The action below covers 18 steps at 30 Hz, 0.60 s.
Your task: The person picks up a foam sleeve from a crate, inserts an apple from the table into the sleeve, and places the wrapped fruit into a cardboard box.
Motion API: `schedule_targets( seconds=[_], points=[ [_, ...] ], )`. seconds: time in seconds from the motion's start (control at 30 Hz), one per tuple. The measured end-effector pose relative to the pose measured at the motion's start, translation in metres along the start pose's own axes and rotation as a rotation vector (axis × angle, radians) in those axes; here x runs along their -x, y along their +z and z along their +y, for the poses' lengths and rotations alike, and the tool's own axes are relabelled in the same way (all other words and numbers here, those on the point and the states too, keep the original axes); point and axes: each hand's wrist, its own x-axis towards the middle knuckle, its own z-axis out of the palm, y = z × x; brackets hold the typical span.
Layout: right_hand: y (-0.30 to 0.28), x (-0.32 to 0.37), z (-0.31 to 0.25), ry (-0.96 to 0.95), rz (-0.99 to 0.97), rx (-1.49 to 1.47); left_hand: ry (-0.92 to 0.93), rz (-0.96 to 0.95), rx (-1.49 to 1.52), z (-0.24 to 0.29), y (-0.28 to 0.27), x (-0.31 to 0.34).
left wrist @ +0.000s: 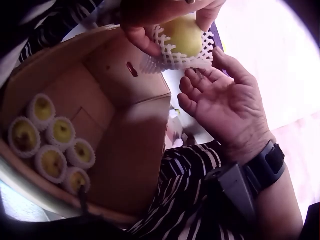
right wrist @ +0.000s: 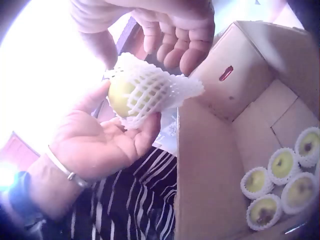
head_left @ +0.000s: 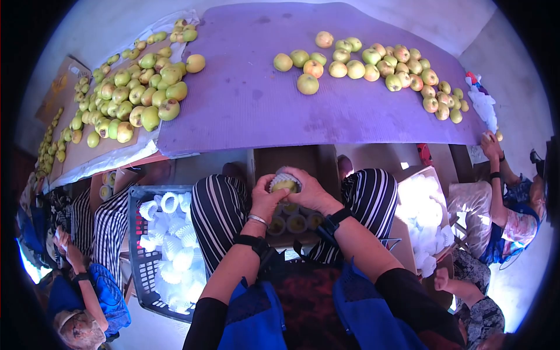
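Observation:
In front of my lap, a yellow-green apple [left wrist: 182, 37] sits partly inside a white foam net sleeve [right wrist: 147, 92]. My left hand [head_left: 267, 198] holds the apple, with thumb and fingers on either side of it. From the other side, my right hand [head_left: 312, 192] has its thumb and curled fingers at the rim of the sleeve, gripping its edge. Below both hands is an open cardboard box [left wrist: 132, 165]. Several netted apples [right wrist: 282, 162] lie together along one side of it.
A dark crate [head_left: 139, 256] of white foam nets stands at my left, a carton of nets [head_left: 426, 210] at my right. Ahead, the purple-covered table [head_left: 233, 87] bears loose apples [head_left: 356, 69]; a larger apple pile [head_left: 134, 87] lies left. Other people sit on both sides.

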Motion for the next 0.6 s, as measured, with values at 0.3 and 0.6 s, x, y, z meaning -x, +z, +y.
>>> schedule_targets(
  seconds=[0.3,0.6],
  points=[
    [-0.013,-0.003,0.001,0.334,-0.061,-0.518,-0.118,0.092,0.156,0.005,-0.004,0.000],
    [-0.007,-0.004,0.001,0.285,0.037,-0.163,0.142,0.045,0.062,0.005,-0.002,0.005]
  ],
)
